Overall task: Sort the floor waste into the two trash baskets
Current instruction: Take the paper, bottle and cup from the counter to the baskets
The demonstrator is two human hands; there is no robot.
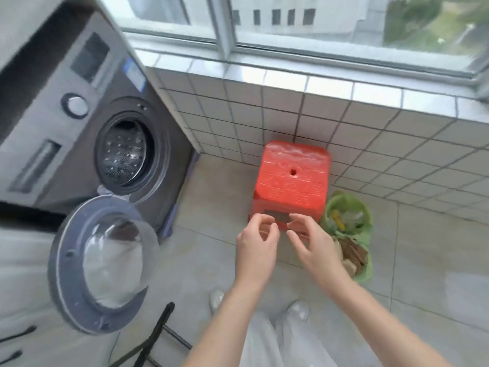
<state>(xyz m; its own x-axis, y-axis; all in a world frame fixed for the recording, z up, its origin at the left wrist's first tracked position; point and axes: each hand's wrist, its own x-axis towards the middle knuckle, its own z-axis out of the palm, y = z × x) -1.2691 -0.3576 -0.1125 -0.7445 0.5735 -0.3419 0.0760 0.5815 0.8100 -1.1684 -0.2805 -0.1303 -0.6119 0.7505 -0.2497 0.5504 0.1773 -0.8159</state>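
Both hands are raised in front of the body, above the floor (211,260) & in front of the red stool (291,178). Left hand (255,250): fingers loosely curled, thumb & forefinger near each other, nothing visible between them. Right hand (311,242): fingers spread & relaxed, grip empty as far as the blur lets me tell.

The two green trash baskets sit side by side on the floor, right of the stool, by the tiled wall (370,133). The far basket (346,213) holds mixed light stuff w/ something yellow; the near basket (357,263) holds brown, cardboard-like pieces. The right hand partly overlaps the near one in view.

Key relation: the baskets lie to the right of both hands, so the right hand is nearer them. No loose waste shows on the visible floor. Judging by that, sorting looks done or nearly so, tho floor outside the view can't be checked.

Also there: washing machine (66,115) at left w/ door (103,263) swung open, window (317,19) above the wall.
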